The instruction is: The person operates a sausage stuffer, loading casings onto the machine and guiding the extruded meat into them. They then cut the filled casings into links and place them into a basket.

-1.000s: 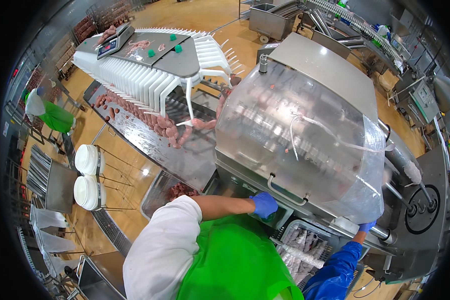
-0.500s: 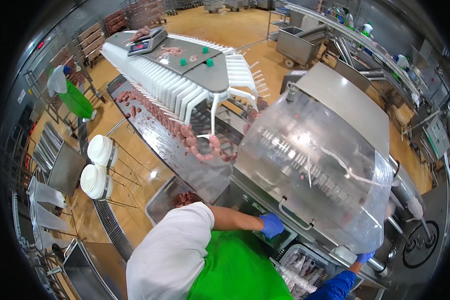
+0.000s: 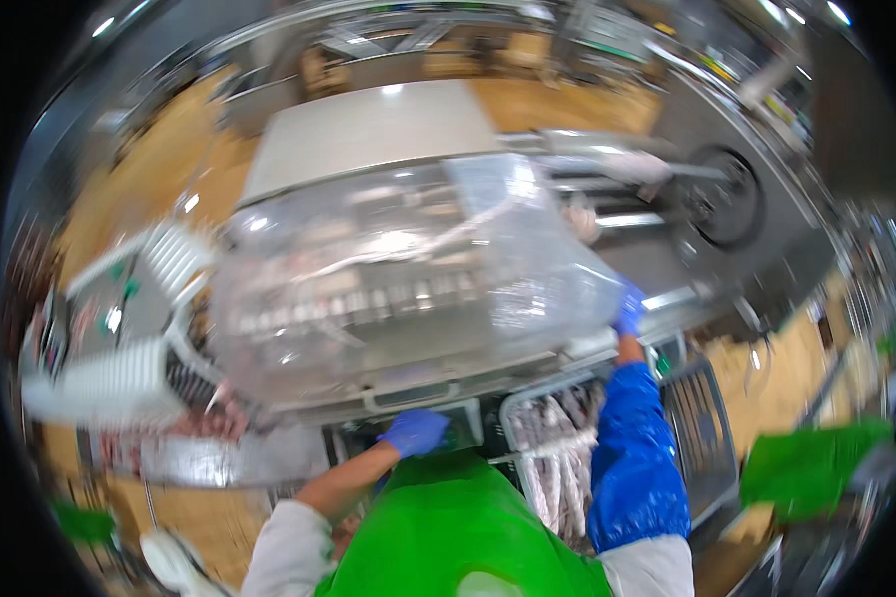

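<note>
My left hand (image 3: 416, 433), in a blue glove, rests at the control panel (image 3: 463, 426) on the front of a large steel machine, just below its bar handle (image 3: 408, 396). Blur hides how its fingers are bent. A clear cover (image 3: 348, 289) encloses the machine's row of metal parts, and a loose clear plastic sheet (image 3: 543, 269) drapes over its right end. At that sheet's lower right corner is my right hand (image 3: 629, 306), also blue-gloved, beside a steel tube (image 3: 670, 298). Its fingers are smeared and partly hidden.
Below the machine, between my arms, stands a crate of whitish, wrinkled casings (image 3: 558, 448). A dark slotted crate (image 3: 702, 428) is right of my sleeve. Pink sausages (image 3: 194, 423) lie on the steel table at left, beneath a white hook conveyor (image 3: 110, 383).
My view has swung right, so the machine now lies centred and level across it. My left hand stays at the panel and my right hand by the sheet's corner.
</note>
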Action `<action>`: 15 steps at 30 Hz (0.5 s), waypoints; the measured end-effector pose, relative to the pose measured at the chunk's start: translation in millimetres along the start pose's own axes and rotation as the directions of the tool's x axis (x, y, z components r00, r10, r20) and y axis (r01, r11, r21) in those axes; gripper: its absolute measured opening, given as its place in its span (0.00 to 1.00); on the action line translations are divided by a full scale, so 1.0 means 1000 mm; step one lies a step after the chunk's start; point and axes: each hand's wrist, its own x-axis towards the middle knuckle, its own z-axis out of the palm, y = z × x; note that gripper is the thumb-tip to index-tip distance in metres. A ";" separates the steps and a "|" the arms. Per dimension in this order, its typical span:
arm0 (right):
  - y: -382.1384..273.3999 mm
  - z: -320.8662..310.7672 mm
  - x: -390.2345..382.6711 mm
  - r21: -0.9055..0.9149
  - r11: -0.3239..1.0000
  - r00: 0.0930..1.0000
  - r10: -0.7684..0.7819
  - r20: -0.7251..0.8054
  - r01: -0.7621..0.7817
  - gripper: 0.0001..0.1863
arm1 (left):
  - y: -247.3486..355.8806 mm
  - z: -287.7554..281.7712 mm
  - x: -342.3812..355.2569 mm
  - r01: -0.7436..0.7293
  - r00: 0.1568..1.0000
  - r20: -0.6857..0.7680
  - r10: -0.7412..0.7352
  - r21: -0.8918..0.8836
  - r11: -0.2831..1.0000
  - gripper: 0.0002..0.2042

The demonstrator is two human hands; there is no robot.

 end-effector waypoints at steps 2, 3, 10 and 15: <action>-0.021 -0.034 -0.008 0.236 0.968 0.986 0.115 -0.125 -0.083 0.12 | 0.005 -0.017 0.005 -0.007 0.997 0.081 0.002 0.057 0.998 0.14; -0.018 -0.041 -0.011 0.227 0.972 0.982 0.095 -0.164 -0.057 0.12 | 0.007 -0.018 0.006 -0.030 0.997 0.068 0.025 0.065 0.997 0.14; -0.016 -0.047 -0.014 0.147 0.985 0.981 0.116 -0.156 -0.093 0.12 | 0.006 -0.011 0.008 -0.030 0.999 0.025 0.028 0.091 0.995 0.14; -0.019 -0.046 -0.017 0.222 0.966 0.956 0.185 -0.227 -0.134 0.11 | -0.005 0.002 0.014 -0.032 0.999 0.017 0.031 0.055 0.998 0.15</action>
